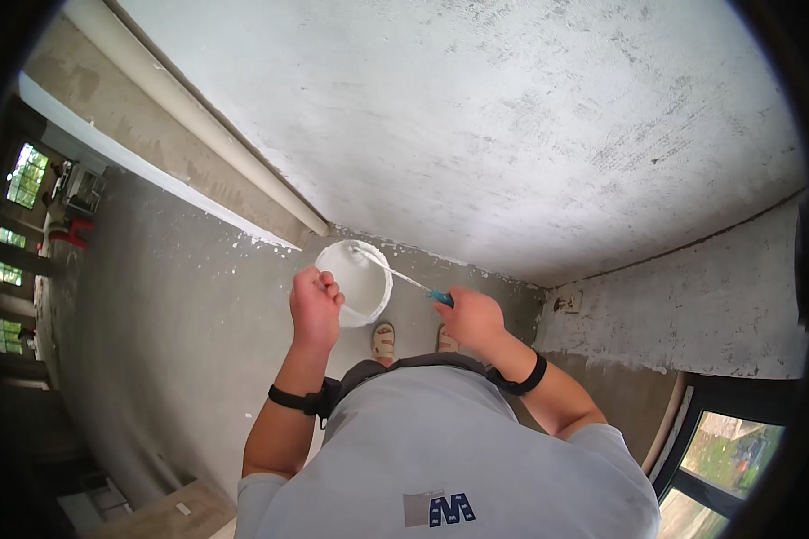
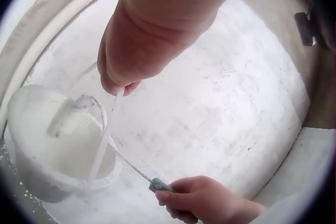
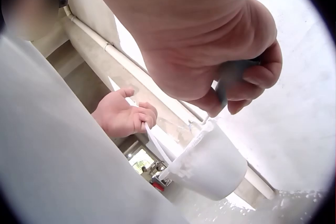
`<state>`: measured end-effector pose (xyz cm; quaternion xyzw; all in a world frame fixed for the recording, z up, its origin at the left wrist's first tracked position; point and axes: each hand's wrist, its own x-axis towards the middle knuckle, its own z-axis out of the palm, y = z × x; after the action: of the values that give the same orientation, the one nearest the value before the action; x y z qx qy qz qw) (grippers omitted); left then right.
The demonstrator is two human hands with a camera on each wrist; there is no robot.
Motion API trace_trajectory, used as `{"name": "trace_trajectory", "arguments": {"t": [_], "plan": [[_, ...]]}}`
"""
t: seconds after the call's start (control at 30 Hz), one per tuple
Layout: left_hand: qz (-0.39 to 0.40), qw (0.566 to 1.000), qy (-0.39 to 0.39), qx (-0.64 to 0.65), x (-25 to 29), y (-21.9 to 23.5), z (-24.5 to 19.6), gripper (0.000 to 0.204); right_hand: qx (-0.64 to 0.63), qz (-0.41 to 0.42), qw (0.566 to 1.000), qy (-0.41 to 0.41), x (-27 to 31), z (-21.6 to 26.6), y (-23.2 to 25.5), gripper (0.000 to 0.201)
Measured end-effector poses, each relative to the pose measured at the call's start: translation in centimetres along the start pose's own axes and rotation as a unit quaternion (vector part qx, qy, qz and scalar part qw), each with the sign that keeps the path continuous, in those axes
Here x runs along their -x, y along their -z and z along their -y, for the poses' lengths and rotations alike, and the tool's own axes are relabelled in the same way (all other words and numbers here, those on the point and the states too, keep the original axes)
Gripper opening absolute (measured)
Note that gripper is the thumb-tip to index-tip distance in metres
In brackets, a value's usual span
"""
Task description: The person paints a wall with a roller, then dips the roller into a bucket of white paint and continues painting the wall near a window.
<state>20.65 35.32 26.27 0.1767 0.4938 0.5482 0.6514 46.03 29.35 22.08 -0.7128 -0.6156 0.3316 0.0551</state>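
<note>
Head view first: I see my left hand (image 1: pixel 315 301) curled round the thin handle of a white bucket (image 1: pixel 358 280), which hangs just at its two o'clock, above the feet. My right hand (image 1: pixel 470 317) grips the blue handle of a paint roller (image 1: pixel 403 277) whose thin shaft runs toward ten o'clock into the bucket. Left wrist view: the left hand's fingers (image 2: pixel 118 82) pinch the bucket's white bail, the bucket (image 2: pixel 47 145) hanging at seven o'clock with the roller head inside. Right wrist view: the right hand (image 3: pixel 226 71) is wrapped tight on the roller handle, with the bucket (image 3: pixel 210 163) below at six o'clock.
</note>
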Motion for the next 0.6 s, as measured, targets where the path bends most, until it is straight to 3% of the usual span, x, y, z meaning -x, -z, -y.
{"name": "trace_trajectory", "arguments": {"t": [0.17,0.27,0.4,0.6], "plan": [[-0.016,0.995,-0.055,-0.077,-0.1,-2.0,1.1,0.011,-0.005,-0.034,0.999,0.006,0.9,-0.9,0.5,0.030],[0.013,0.994,-0.067,-0.090,-0.4,-2.3,1.3,0.011,-0.024,-0.067,0.997,0.008,1.0,-1.4,-0.6,0.028],[0.061,0.994,-0.018,-0.085,0.2,-3.2,1.2,0.010,-0.039,-0.071,0.996,0.022,0.3,-0.6,-1.0,0.028],[0.040,0.997,-0.003,-0.066,-0.1,-3.7,0.6,0.014,-0.028,-0.040,0.999,0.022,-0.2,0.7,-0.5,0.029]]}}
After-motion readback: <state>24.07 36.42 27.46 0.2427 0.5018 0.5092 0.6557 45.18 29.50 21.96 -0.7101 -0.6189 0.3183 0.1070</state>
